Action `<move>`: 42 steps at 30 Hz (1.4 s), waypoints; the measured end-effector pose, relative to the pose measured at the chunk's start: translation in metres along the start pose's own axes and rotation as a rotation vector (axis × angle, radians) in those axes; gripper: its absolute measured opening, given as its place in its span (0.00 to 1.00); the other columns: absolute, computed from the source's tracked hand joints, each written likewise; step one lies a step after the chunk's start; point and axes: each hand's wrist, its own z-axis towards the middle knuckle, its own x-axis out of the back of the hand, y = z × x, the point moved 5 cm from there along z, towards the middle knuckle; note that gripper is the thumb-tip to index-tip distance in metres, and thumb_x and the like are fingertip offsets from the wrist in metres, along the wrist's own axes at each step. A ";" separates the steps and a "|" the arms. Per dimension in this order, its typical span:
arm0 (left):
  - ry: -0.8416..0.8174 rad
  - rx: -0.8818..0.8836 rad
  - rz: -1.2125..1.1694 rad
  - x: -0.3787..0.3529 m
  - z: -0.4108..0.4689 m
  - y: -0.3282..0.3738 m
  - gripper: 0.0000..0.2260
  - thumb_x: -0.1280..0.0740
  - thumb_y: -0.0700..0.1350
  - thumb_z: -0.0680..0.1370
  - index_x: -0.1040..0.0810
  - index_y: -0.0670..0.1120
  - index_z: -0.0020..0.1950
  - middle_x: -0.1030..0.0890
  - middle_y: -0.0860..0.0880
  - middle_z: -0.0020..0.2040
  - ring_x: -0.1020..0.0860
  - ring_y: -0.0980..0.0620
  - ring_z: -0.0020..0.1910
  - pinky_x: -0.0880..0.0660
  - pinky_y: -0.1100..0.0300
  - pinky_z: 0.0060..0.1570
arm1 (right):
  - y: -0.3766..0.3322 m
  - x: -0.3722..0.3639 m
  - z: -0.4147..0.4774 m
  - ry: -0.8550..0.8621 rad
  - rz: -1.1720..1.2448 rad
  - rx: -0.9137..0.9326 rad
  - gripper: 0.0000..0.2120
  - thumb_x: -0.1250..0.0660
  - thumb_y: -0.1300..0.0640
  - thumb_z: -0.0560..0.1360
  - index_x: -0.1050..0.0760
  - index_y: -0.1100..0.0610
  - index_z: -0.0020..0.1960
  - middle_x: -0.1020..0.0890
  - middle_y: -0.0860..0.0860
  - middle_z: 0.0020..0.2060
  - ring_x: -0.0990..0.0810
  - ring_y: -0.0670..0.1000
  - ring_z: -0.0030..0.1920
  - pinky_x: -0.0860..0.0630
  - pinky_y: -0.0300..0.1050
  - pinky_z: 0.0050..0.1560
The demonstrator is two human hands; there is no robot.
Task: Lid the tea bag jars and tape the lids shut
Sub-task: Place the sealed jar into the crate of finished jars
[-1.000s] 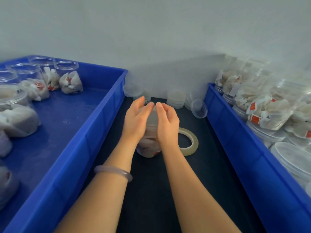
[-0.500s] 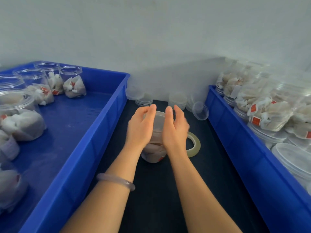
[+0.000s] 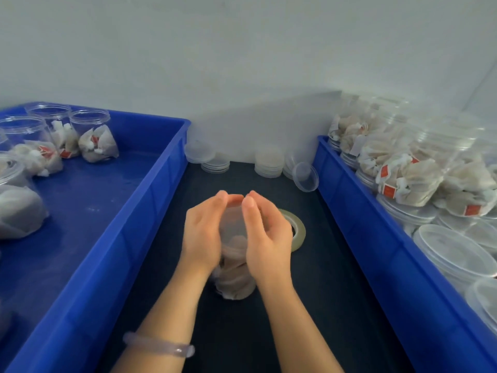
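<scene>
A clear tea bag jar (image 3: 233, 278) stands upright on the dark mat between two blue bins. My left hand (image 3: 201, 232) grips its left side, fingers curving over the top rim. On the other side my right hand (image 3: 269, 238) cups the jar, and its curled fingers nearly meet the left fingertips at the far edge. The hands hide most of the jar's top, so I cannot tell how the lid sits. A roll of clear tape (image 3: 298, 230) lies flat on the mat just right of my right hand.
The left blue bin (image 3: 150, 211) holds open jars of tea bags (image 3: 91, 135). Lidded jars (image 3: 408, 179) lie piled in the right blue bin (image 3: 363, 224). Stacks of clear lids (image 3: 269, 162) stand by the back wall, and a loose lid (image 3: 306, 176) leans against the right bin.
My right hand's fingers have curled in, and both sets of fingertips have drawn together over the jar's far rim. The jar stays on the mat.
</scene>
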 end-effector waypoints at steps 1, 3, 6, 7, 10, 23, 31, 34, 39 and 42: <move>0.041 0.014 -0.010 -0.003 -0.003 0.002 0.13 0.41 0.42 0.81 0.16 0.46 0.47 0.15 0.53 0.43 0.19 0.59 0.44 0.28 0.69 0.41 | -0.003 0.004 -0.002 0.043 0.000 -0.003 0.12 0.36 0.47 0.77 0.19 0.53 0.53 0.17 0.41 0.47 0.20 0.39 0.52 0.25 0.36 0.53; 0.068 0.019 -0.053 -0.015 -0.007 0.012 0.13 0.40 0.39 0.79 0.16 0.45 0.45 0.15 0.52 0.42 0.19 0.60 0.43 0.27 0.70 0.38 | -0.017 0.019 -0.004 0.129 0.005 0.011 0.10 0.37 0.56 0.79 0.17 0.54 0.47 0.15 0.45 0.42 0.19 0.42 0.47 0.23 0.39 0.50; 0.035 -0.079 -0.173 -0.042 -0.009 0.057 0.15 0.40 0.38 0.78 0.16 0.48 0.40 0.16 0.54 0.38 0.19 0.61 0.40 0.26 0.71 0.35 | -0.063 0.047 -0.002 0.213 -0.001 0.162 0.13 0.38 0.59 0.78 0.22 0.67 0.41 0.20 0.61 0.36 0.22 0.58 0.40 0.26 0.43 0.40; 0.027 -0.113 -0.215 -0.052 -0.008 0.077 0.16 0.39 0.40 0.78 0.16 0.50 0.37 0.16 0.55 0.37 0.19 0.61 0.39 0.25 0.70 0.35 | -0.086 0.057 -0.001 0.233 0.012 0.238 0.15 0.38 0.58 0.76 0.27 0.71 0.40 0.24 0.66 0.36 0.26 0.65 0.39 0.29 0.44 0.37; -0.072 -0.148 -0.310 -0.092 -0.003 0.134 0.14 0.39 0.48 0.73 0.15 0.54 0.34 0.15 0.55 0.38 0.17 0.57 0.42 0.23 0.64 0.39 | -0.150 0.097 0.002 0.304 0.059 0.393 0.19 0.39 0.56 0.70 0.32 0.75 0.41 0.29 0.73 0.38 0.31 0.69 0.36 0.34 0.48 0.36; -0.652 0.010 -0.400 -0.314 -0.026 0.194 0.08 0.37 0.31 0.75 0.21 0.42 0.47 0.22 0.46 0.38 0.24 0.51 0.41 0.29 0.65 0.42 | -0.208 0.303 -0.001 0.768 -0.097 0.302 0.13 0.37 0.53 0.63 0.25 0.64 0.31 0.26 0.57 0.30 0.29 0.53 0.34 0.33 0.49 0.37; -0.389 -0.007 -0.230 -0.297 -0.003 0.148 0.12 0.41 0.38 0.74 0.21 0.52 0.43 0.18 0.55 0.40 0.20 0.56 0.42 0.24 0.60 0.45 | -0.154 0.292 0.045 0.575 0.043 0.170 0.16 0.40 0.66 0.74 0.18 0.57 0.34 0.18 0.50 0.28 0.21 0.48 0.35 0.26 0.39 0.37; -0.384 -0.013 -0.152 -0.292 -0.004 0.137 0.14 0.42 0.37 0.75 0.21 0.52 0.46 0.20 0.58 0.41 0.23 0.62 0.41 0.27 0.65 0.44 | -0.142 0.289 0.049 0.542 0.061 0.149 0.15 0.42 0.68 0.74 0.18 0.59 0.37 0.17 0.48 0.28 0.19 0.44 0.33 0.25 0.34 0.35; -0.361 0.016 -0.111 -0.290 -0.004 0.123 0.14 0.43 0.37 0.76 0.21 0.49 0.52 0.21 0.57 0.41 0.23 0.60 0.42 0.27 0.64 0.44 | -0.127 0.288 0.050 0.534 0.054 0.085 0.16 0.43 0.70 0.72 0.18 0.61 0.39 0.16 0.49 0.30 0.18 0.45 0.34 0.22 0.35 0.36; -0.339 -0.023 -0.081 -0.288 -0.005 0.121 0.13 0.42 0.38 0.76 0.21 0.50 0.52 0.21 0.58 0.43 0.23 0.62 0.42 0.29 0.69 0.42 | -0.122 0.290 0.050 0.537 0.013 0.077 0.17 0.44 0.70 0.71 0.18 0.59 0.39 0.15 0.49 0.32 0.17 0.44 0.36 0.21 0.36 0.38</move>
